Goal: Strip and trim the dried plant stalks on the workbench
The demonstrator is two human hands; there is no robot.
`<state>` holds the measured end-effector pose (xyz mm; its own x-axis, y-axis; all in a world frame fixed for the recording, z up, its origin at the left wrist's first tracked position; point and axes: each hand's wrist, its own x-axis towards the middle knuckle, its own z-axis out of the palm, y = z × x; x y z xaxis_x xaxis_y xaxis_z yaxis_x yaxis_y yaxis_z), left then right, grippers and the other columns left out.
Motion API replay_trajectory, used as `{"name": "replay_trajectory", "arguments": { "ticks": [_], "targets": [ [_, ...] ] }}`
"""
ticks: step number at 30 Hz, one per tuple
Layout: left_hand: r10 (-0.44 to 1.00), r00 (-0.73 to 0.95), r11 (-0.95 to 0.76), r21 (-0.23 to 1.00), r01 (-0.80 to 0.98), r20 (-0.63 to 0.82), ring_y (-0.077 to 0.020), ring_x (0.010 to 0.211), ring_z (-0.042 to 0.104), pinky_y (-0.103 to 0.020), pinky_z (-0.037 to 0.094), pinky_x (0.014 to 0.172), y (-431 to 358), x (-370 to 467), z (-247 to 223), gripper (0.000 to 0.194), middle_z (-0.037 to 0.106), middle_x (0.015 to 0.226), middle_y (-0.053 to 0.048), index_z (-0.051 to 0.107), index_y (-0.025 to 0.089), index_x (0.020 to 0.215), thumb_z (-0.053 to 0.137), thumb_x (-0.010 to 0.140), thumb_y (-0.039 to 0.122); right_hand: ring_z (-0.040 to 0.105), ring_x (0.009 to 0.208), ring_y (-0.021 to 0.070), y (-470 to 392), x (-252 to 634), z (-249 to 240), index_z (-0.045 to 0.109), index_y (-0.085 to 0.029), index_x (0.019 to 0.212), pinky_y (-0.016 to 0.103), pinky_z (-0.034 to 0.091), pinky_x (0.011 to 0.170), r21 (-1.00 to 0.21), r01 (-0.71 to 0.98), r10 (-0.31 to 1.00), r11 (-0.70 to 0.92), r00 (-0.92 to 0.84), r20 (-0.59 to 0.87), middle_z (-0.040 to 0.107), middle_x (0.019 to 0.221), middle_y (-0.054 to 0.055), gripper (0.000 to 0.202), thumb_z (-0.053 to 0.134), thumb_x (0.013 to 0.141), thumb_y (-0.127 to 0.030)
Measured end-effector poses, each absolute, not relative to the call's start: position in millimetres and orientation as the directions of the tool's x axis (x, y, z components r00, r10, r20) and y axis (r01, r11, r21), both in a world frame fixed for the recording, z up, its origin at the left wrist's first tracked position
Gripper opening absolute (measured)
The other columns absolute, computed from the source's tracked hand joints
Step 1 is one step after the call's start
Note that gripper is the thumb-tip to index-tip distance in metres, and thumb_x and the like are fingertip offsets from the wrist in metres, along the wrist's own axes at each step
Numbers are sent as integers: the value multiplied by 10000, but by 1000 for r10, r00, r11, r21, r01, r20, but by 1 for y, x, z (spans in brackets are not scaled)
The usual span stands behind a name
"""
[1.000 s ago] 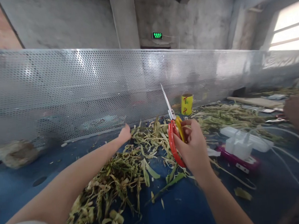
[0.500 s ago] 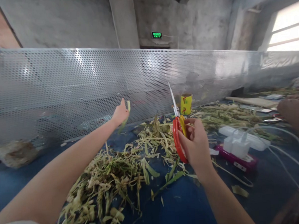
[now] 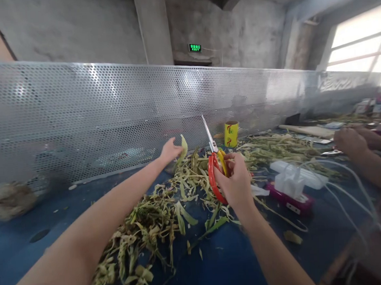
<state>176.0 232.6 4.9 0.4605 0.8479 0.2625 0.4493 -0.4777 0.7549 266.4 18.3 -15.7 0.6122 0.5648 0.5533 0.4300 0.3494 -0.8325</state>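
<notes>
My left hand (image 3: 171, 150) is stretched out over the far side of the leaf pile, its fingers closed on a pale green leaf (image 3: 184, 146). Red and yellow scissors (image 3: 215, 179) are in my right hand (image 3: 238, 183), with the blades pointing up and nearly together. Beneath and between both hands lies a heap of dry, curled leaves (image 3: 143, 221) on the blue table (image 3: 225, 259). A few longer green leaves (image 3: 215, 226) lie in front of the scissors.
Behind the table runs a perforated metal panel (image 3: 127, 107). A yellow roll (image 3: 231, 134) stands near it. At right are a purple power strip (image 3: 291, 201) with white plugs and cables, more leaves (image 3: 274, 151), and another person's hands (image 3: 352, 142). A wrapped bundle (image 3: 11, 200) sits at left.
My left hand has moved right with the leaf, toward the far end of the pile. The view has shifted slightly, and the scissors stay in my right hand.
</notes>
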Motion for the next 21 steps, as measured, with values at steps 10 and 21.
{"name": "replay_trajectory", "arguments": {
  "ticks": [10,21],
  "targets": [
    [653,694,-695,604,390,303,-171,614,614,-264,457,624,129,131,39,727,657,575,-1,217,184,1349,579,723,263,452,480,103,18,264,-18,367,-222,820,226,369,493,-812,487,574,322,582,577,417,566,-81,277,574,655,-301],
    [813,404,-566,408,716,418,-265,1090,491,-318,405,795,45,-22,40,828,651,1003,-41,97,245,1364,569,703,409,544,679,181,27,247,-41,352,-211,1002,320,427,615,-737,474,729,482,249,637,537,801,32,319,510,730,-260]
  ]
}}
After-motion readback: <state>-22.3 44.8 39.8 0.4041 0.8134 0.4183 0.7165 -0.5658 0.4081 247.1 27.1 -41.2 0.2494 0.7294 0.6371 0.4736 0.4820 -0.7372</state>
